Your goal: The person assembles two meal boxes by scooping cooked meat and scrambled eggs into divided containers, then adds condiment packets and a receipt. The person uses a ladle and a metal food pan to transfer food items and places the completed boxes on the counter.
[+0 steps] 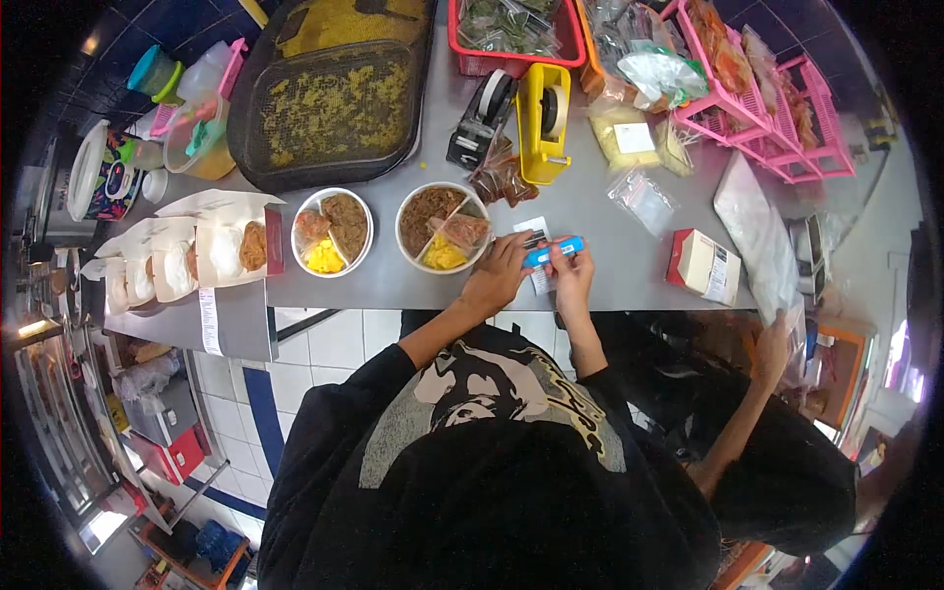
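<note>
Close to the counter's front edge, my right hand (572, 275) is closed on a small blue stick-shaped tool (553, 253); its exact kind is not clear. My left hand (499, 268) has its fingers bent together at the tool's left end, and what they grip is hidden. Under the tool lies a printed white paper slip (542, 281), partly covered by my fingers. Just left of my left hand stands a round white bowl (400, 227) with brown shredded food, yellow egg and a reddish packet in separate sections. A similar bowl (371, 231) is further left.
Open cartons (180, 264) of rice and fried food stand left. Behind are a black tape dispenser (478, 123), a yellow one (531, 138), a red basket (477, 65) and dark trays (339, 162). Right are a box (710, 278) and another person's hand (773, 349) at a plastic bag (752, 221).
</note>
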Action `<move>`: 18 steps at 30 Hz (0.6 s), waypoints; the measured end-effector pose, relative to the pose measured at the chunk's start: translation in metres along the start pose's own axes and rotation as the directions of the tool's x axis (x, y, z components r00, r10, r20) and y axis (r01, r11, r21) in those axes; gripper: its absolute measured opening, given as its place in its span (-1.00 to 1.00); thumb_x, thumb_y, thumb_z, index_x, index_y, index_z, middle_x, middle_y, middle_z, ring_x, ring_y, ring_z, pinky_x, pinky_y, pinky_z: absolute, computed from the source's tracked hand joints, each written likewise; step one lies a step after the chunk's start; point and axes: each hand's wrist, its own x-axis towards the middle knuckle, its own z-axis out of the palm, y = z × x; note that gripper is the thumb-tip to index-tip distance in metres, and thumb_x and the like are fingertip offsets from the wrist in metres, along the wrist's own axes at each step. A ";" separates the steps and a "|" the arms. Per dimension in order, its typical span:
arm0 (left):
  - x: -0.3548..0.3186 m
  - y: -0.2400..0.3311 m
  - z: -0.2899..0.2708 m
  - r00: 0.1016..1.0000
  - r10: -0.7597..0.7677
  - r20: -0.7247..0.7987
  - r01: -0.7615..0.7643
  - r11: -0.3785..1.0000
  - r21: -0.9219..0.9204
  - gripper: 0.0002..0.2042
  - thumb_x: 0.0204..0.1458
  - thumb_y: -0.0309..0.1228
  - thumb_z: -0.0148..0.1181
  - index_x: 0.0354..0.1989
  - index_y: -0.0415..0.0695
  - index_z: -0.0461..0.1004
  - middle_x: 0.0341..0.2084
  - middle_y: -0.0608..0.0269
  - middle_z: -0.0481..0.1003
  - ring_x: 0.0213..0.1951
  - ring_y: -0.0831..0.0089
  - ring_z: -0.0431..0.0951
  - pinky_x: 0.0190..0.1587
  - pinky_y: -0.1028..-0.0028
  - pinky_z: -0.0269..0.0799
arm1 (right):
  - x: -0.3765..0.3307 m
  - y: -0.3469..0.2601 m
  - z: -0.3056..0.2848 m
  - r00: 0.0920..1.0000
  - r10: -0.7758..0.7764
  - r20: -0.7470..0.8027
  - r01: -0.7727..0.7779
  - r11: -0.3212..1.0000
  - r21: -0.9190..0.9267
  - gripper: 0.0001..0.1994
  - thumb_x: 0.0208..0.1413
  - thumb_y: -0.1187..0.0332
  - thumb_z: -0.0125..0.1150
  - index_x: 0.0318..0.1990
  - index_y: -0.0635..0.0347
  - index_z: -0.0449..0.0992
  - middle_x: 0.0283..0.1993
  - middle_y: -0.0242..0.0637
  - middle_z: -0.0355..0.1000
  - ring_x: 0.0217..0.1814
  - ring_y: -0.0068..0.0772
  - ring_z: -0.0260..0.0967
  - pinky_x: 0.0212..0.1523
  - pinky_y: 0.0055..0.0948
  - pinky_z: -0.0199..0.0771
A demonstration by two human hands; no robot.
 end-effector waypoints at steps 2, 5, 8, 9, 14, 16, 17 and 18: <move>-0.002 -0.002 0.000 1.000 0.007 0.007 -0.007 1.000 0.008 -0.62 0.01 -0.39 0.13 -0.03 -0.30 0.24 0.22 0.14 0.15 0.21 0.24 0.16 0.22 0.19 -0.03 | 0.009 0.000 -0.009 0.954 -0.049 -0.294 0.100 0.982 0.159 -0.87 0.15 0.39 0.15 -0.23 0.20 0.35 -0.34 -0.28 0.46 -0.52 -0.64 0.26 -0.55 -0.61 0.26; -0.002 -0.001 0.000 1.000 0.021 0.012 -0.021 0.999 0.026 -0.60 0.01 -0.33 0.14 -0.06 -0.31 0.24 0.22 0.12 0.15 0.21 0.23 0.16 0.21 0.18 -0.02 | 0.032 -0.049 -0.060 0.919 -0.138 -0.368 0.258 0.918 0.300 -0.84 0.16 0.33 0.14 -0.22 0.18 0.36 -0.28 -0.22 0.45 -0.43 -0.56 0.31 -0.47 -0.55 0.34; 0.001 0.001 -0.010 0.999 0.034 0.031 -0.033 0.999 -0.006 -0.49 -0.01 -0.25 0.17 0.01 -0.36 0.19 0.20 0.03 0.16 0.20 0.14 0.16 0.23 0.15 0.02 | 0.030 -0.074 -0.078 0.942 -0.097 -0.322 0.214 0.911 0.352 -0.85 0.17 0.32 0.12 -0.21 0.17 0.36 -0.21 -0.19 0.44 -0.34 -0.48 0.38 -0.31 -0.40 0.48; 0.002 0.002 -0.012 0.999 0.030 0.038 -0.029 0.999 -0.024 -0.44 -0.01 -0.23 0.17 0.05 -0.38 0.16 0.19 -0.01 0.16 0.20 0.09 0.15 0.24 0.13 0.04 | 0.020 -0.071 -0.070 0.943 -0.030 -0.332 0.153 0.924 0.351 -0.85 0.18 0.32 0.11 -0.20 0.16 0.36 -0.19 -0.18 0.43 -0.31 -0.46 0.39 -0.24 -0.32 0.52; 0.004 0.008 -0.014 0.997 -0.063 0.039 0.066 0.994 -0.085 -0.27 -0.11 -0.17 0.25 0.17 -0.31 0.08 0.16 -0.04 0.18 0.17 0.06 0.17 0.25 0.13 0.02 | -0.029 -0.009 -0.038 0.991 0.062 -0.120 -0.003 0.898 0.439 -0.85 0.19 0.37 0.09 -0.15 0.15 0.32 -0.08 -0.08 0.41 -0.29 -0.41 0.42 0.01 0.04 0.49; 0.004 0.008 -0.012 0.997 -0.066 0.031 0.069 0.994 -0.087 -0.22 -0.14 -0.17 0.28 0.21 -0.27 0.04 0.15 -0.04 0.18 0.16 0.06 0.17 0.24 0.13 0.03 | -0.037 0.009 -0.032 0.976 0.026 -0.218 0.048 0.943 0.328 -0.84 0.17 0.44 0.09 -0.13 0.19 0.32 -0.09 -0.07 0.41 -0.31 -0.45 0.41 0.00 -0.02 0.51; 0.004 0.009 -0.012 0.996 -0.076 0.035 0.079 0.993 -0.090 -0.20 -0.16 -0.17 0.29 0.22 -0.26 0.02 0.14 -0.04 0.19 0.16 0.07 0.18 0.24 0.13 0.03 | -0.040 0.011 -0.029 0.964 0.006 -0.265 0.068 0.960 0.271 -0.83 0.16 0.48 0.10 -0.11 0.21 0.32 -0.09 -0.07 0.41 -0.32 -0.47 0.40 -0.01 -0.05 0.52; 0.003 0.009 -0.012 0.996 -0.086 0.038 0.089 0.992 -0.093 -0.18 -0.17 -0.17 0.30 0.23 -0.25 0.00 0.13 -0.04 0.19 0.16 0.07 0.18 0.23 0.13 0.04 | -0.040 0.011 -0.029 0.967 -0.020 -0.254 0.078 0.972 0.222 -0.81 0.16 0.50 0.09 -0.09 0.25 0.31 -0.10 -0.08 0.41 -0.28 -0.46 0.42 -0.04 -0.17 0.52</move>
